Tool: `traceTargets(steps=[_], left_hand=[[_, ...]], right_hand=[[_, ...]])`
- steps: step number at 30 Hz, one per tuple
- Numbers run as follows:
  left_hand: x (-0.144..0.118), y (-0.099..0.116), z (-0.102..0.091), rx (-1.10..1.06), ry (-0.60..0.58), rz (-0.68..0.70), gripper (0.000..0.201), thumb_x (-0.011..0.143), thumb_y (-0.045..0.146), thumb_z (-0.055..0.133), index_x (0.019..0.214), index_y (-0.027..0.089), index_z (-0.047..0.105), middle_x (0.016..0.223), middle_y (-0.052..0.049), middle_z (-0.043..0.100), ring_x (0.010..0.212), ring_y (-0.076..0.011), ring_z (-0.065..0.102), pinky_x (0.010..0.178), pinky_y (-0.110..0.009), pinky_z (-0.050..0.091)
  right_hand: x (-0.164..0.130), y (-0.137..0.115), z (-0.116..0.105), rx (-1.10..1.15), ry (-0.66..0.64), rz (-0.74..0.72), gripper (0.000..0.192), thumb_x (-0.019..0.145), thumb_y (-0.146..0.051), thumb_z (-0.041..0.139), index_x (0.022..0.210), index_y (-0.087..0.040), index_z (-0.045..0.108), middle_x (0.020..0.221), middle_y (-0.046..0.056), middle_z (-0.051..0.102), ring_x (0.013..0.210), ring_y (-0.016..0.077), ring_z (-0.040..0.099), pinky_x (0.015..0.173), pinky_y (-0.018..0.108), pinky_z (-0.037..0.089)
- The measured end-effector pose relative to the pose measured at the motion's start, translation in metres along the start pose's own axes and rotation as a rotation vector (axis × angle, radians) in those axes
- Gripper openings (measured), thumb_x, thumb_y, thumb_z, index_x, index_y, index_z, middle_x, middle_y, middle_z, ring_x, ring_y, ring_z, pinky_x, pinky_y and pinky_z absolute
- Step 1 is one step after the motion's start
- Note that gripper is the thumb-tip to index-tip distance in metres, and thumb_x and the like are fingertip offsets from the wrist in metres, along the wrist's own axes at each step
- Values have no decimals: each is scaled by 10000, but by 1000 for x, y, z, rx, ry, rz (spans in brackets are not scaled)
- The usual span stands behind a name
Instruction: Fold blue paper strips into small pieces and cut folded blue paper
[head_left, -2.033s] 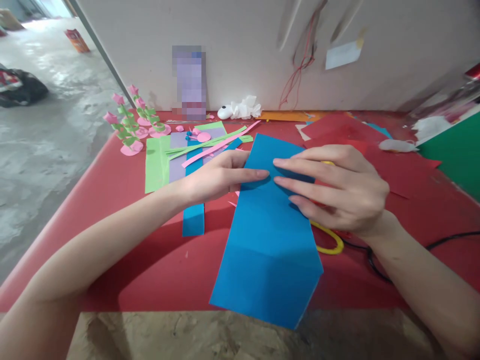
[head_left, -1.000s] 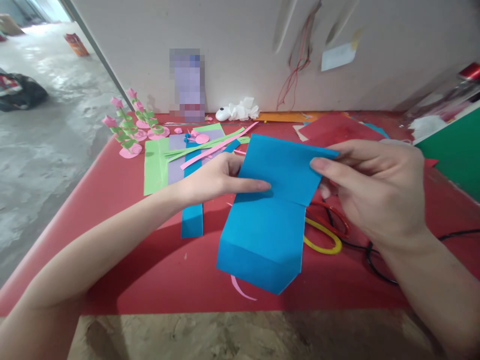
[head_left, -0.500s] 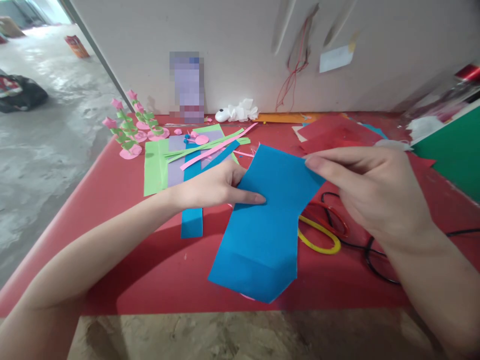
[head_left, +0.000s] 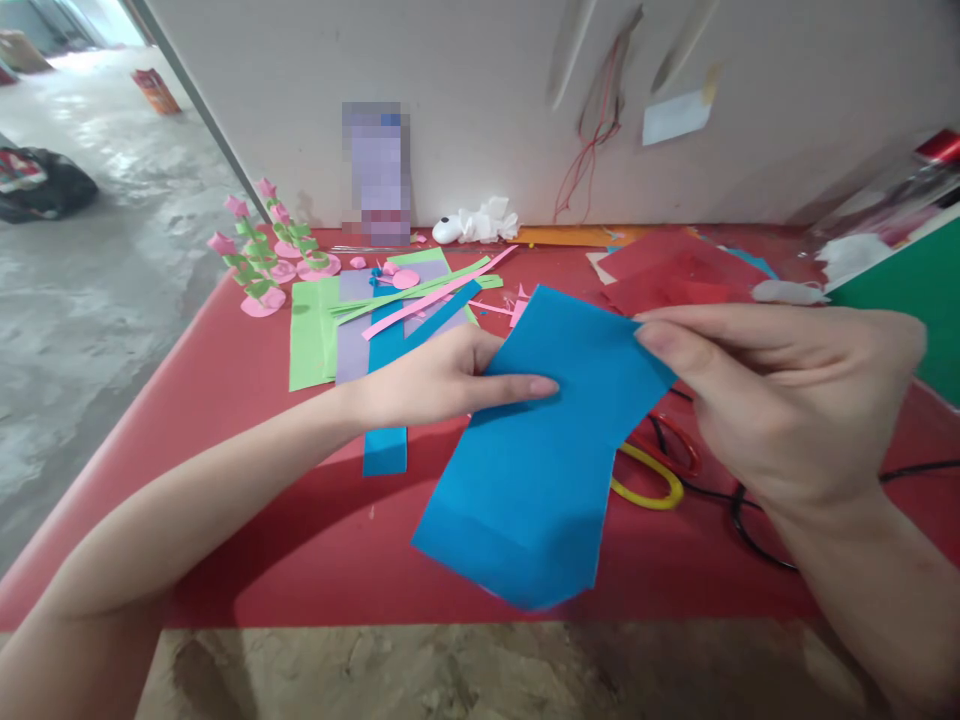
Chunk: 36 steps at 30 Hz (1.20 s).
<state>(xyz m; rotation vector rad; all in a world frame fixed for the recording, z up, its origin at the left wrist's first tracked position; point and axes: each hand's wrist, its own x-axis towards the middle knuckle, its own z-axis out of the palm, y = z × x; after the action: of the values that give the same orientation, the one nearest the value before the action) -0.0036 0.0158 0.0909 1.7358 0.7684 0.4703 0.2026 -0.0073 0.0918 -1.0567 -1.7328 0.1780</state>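
A smooth, matte blue paper sheet [head_left: 551, 440], creased across its lower part into an angled flap, lies tilted over the red tabletop [head_left: 315, 540]. The left hand [head_left: 442, 378] lies on its left edge, index finger flat on top and thumb tucked under, closed on the sheet. The right hand [head_left: 780, 400] pinches the sheet's upper right corner between thumb and fingers. Just below that hand lie red and yellow scissor loops [head_left: 656, 470]; beyond the left hand lie thin green and pink paper strips [head_left: 420, 285].
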Motion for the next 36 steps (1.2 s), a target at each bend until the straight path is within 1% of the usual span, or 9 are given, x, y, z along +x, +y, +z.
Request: traceTargets(steps=[4,12,15,17,21,23,28,31,36], left_hand=[[-2,1,-1,-14,-2,44,502,814,285,563,448,152,247,417,89,272,356,21,238,353,-154,162],[-3,3,-3,-122,-36,27,484,814,249,569,435,139,289,417,85,308,356,19,272,345,-129,201],[-3,4,-4,-206,-87,-32,417,813,201,560,439,129,390,428,76,365,366,10,322,350,-119,233],[-2,4,-6,-229,-121,-84,379,802,184,568,448,129,442,428,76,386,366,6,330,351,-116,243],[1,0,-8,-208,-162,-117,296,801,212,575,516,135,557,459,62,486,393,-14,394,378,-122,309],[2,-2,-8,-192,-185,-104,313,804,217,575,504,132,551,447,60,475,401,-15,395,385,-121,316],[3,-3,-8,-172,-215,-95,396,805,216,571,435,127,464,419,63,426,391,-6,360,384,-114,314],[4,-5,-6,-190,-228,-129,316,798,203,576,493,130,535,436,56,475,404,-21,404,377,-120,324],[5,-6,-4,-286,-268,-148,284,802,161,566,520,134,572,431,63,515,361,-17,401,371,-125,328]], right_hand=[[3,-1,-3,-26,-112,-39,160,826,-261,602,706,-256,708,409,-83,510,383,41,452,374,205,313],[6,-1,-5,176,-242,169,199,847,-337,570,745,-243,713,333,-89,373,274,26,348,296,179,249],[11,5,-6,255,-427,290,345,835,-500,523,768,-221,716,392,-60,451,317,57,440,312,184,333],[12,6,-4,240,-521,300,368,785,-531,572,737,-195,715,476,-29,537,387,74,485,344,196,368],[8,2,0,233,-488,314,258,771,-402,632,678,-174,709,507,-17,548,434,66,427,372,204,319],[6,2,1,265,-500,336,259,759,-397,640,633,-177,690,499,-17,528,438,69,404,372,212,298],[12,11,5,361,-698,405,336,775,-495,591,627,-198,643,535,-13,514,471,85,423,395,225,324],[14,13,8,360,-702,399,326,774,-501,593,643,-206,641,537,-17,500,461,78,409,385,219,323],[5,7,10,278,-553,351,283,776,-393,616,564,-206,622,490,-11,481,432,79,392,372,230,296]])
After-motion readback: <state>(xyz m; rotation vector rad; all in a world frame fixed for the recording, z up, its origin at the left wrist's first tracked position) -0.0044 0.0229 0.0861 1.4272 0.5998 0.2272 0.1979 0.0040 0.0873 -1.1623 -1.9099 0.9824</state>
